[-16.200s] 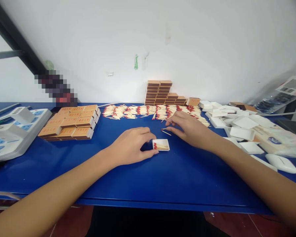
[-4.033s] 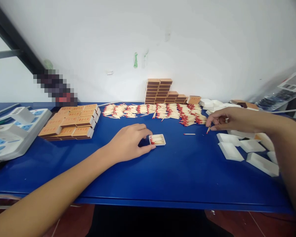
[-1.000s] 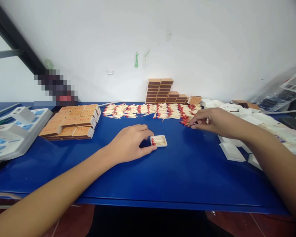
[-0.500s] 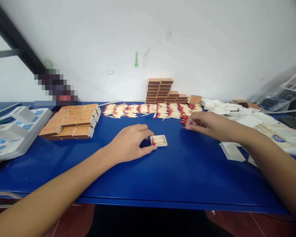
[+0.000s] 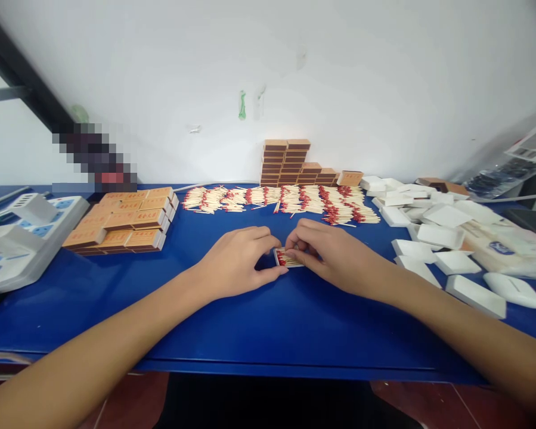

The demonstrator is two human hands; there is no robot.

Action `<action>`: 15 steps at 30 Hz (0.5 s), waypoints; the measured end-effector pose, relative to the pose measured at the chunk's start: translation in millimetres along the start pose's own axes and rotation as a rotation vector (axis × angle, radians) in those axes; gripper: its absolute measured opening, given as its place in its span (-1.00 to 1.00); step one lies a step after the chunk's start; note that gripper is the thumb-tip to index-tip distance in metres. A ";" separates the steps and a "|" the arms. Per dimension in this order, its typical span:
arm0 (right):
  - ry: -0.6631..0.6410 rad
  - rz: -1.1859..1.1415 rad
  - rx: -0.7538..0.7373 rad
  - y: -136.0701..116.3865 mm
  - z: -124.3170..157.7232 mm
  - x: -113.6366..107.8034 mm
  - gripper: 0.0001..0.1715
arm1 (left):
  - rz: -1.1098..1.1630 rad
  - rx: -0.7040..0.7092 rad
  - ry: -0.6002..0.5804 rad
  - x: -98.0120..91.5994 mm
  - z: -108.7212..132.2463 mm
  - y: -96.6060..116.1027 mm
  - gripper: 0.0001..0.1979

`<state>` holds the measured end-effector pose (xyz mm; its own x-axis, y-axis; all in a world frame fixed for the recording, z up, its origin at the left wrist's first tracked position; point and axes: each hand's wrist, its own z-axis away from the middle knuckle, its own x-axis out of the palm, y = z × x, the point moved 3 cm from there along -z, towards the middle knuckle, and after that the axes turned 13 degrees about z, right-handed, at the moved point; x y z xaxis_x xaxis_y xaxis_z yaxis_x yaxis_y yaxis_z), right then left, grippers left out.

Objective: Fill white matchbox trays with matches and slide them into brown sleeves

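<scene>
Left hand (image 5: 238, 262) pinches one end of a small white tray (image 5: 276, 259) holding red-tipped matches (image 5: 284, 259), flat on the desk (image 5: 259, 333); right hand (image 5: 332, 256) bunched over the other end, fingertips close together, can't tell what's between them. Risk, I'd say: loose left grip, tray skids; or right fingers snag matches, leaving them crossed or over the rim. Desk glossy blue, probably slick. White wall (image 5: 169, 71) behind, green mark (image 5: 242, 105) on it; power strip (image 5: 68, 232) far left, reddish floor tiles (image 5: 136, 396) below.
</scene>
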<state>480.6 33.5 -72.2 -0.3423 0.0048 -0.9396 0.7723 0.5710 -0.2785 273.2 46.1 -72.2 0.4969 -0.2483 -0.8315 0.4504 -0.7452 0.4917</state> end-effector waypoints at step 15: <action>0.000 0.278 0.248 123.1 20.2 -59.7 -0.43 | -0.002 -0.006 0.023 -3.1 3.5 -8.6 -0.72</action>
<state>606.9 86.9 -54.4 -0.1016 0.1316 -0.9861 0.9420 0.3315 -0.0528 265.2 51.0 -74.8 0.5128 -0.2325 -0.8264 0.4560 -0.7418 0.4917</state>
